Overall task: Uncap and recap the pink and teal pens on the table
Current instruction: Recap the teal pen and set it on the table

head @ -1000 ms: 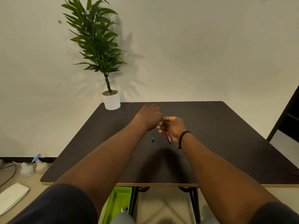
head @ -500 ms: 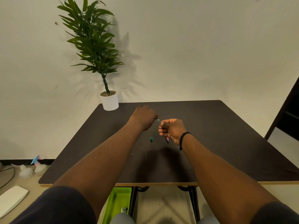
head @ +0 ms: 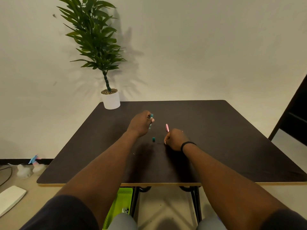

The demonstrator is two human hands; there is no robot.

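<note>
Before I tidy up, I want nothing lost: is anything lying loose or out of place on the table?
Yes: a small teal cap lies alone on the table, between the left hand and right hand.

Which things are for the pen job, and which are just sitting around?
For the job:
- teal pen, in the left hand
- pink pen, in the right hand
- small teal cap, lying on the table

Just sitting around:
- potted plant on the table's far corner
- green basket under the table
- spray bottle on the floor
</note>
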